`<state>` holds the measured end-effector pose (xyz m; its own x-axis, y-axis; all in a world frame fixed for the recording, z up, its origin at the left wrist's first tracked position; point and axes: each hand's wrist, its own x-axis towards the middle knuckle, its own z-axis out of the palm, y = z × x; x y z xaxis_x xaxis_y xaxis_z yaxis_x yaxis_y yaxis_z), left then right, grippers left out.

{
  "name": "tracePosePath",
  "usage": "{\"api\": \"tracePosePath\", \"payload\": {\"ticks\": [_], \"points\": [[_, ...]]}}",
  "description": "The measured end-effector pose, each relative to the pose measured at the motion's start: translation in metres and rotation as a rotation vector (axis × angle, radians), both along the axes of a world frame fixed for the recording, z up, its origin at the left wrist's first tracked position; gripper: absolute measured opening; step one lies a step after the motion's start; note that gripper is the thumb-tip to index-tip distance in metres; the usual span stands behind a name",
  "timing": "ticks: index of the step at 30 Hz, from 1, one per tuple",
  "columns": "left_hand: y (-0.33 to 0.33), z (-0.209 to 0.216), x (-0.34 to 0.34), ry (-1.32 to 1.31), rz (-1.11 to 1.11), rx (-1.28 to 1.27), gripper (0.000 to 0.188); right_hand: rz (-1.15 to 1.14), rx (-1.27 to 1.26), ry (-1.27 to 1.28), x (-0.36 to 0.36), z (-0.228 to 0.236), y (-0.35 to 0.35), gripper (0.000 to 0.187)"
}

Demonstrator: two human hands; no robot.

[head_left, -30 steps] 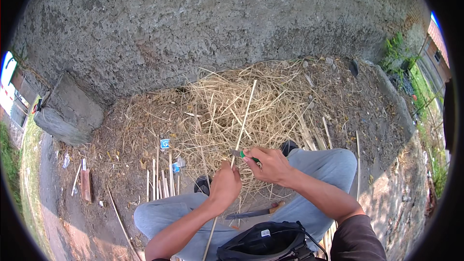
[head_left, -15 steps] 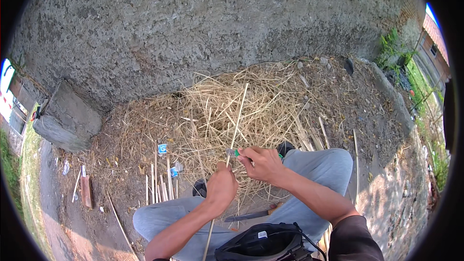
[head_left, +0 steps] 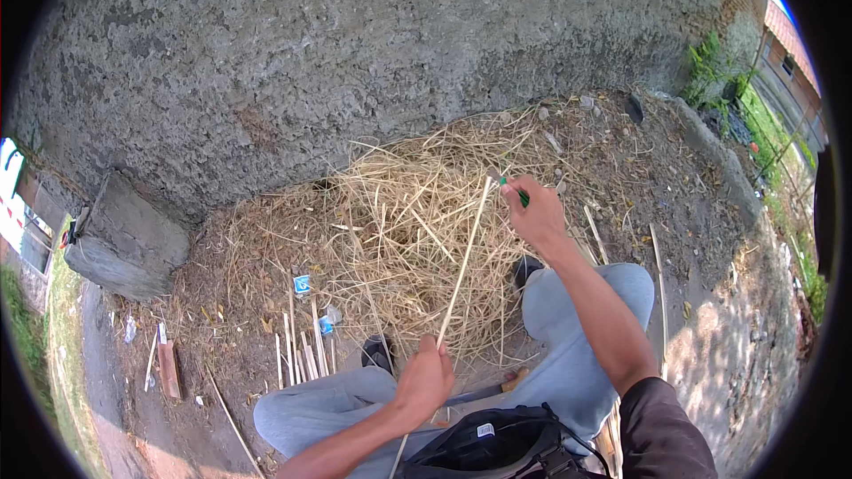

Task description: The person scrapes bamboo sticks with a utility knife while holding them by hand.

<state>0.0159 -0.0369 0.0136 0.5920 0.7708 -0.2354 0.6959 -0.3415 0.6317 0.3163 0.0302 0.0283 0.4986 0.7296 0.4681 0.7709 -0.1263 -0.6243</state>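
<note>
Wall: rough grey plaster is filling the upper part of the frame (head_left: 355, 53).
Ground: brown soil is spreading below it, sunlight falling at lower right (head_left: 710, 364).
Heap: pale shavings (head_left: 399, 235) are lying tangled mid-frame.
Legs: blue-grey trousers (head_left: 568, 328) are bending across the lower centre, knees turning outward.
Block: a concrete block (head_left: 129, 239) is standing against the wall at left.
Bag: a black bag (head_left: 457, 448) is gaping at the bottom edge.
Strip: a long pale strip (head_left: 466, 266) is slanting over the heap — its upper end showing just right of centre, its lower part passing the left hand toward the bottom edge.
Right hand: right of centre (head_left: 539, 213), it is curling tightly around a small knife.
Left hand: low in the centre (head_left: 426, 381), it is closing narrowly on the strip.
Large knife: a wooden-handled blade (head_left: 515, 380) is lying between the legs, partly hidden.
Small knife: its green handle (head_left: 524, 200) is showing in the right hand, the blade pointing at the strip's upper end — whether it is touching, I cannot tell.
Packet: a blue packet (head_left: 302, 284) is lying left of the heap.
</note>
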Motion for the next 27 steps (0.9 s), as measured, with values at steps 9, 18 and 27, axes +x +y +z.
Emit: {"api": "tracePosePath", "payload": {"ticks": [9,18,27], "points": [[0.048,0.012,0.003,-0.109,0.236,0.043,0.011,0.435,0.029,0.15,-0.085,0.001,-0.051,0.019],[0.045,0.012,0.013,-0.072,0.215,0.041,0.012,0.593,0.067,-0.066,-0.097,-0.008,-0.046,0.019],[0.037,0.03,0.013,-0.045,0.178,0.024,0.013,0.514,0.114,-0.151,-0.098,-0.007,-0.05,0.015]]}}
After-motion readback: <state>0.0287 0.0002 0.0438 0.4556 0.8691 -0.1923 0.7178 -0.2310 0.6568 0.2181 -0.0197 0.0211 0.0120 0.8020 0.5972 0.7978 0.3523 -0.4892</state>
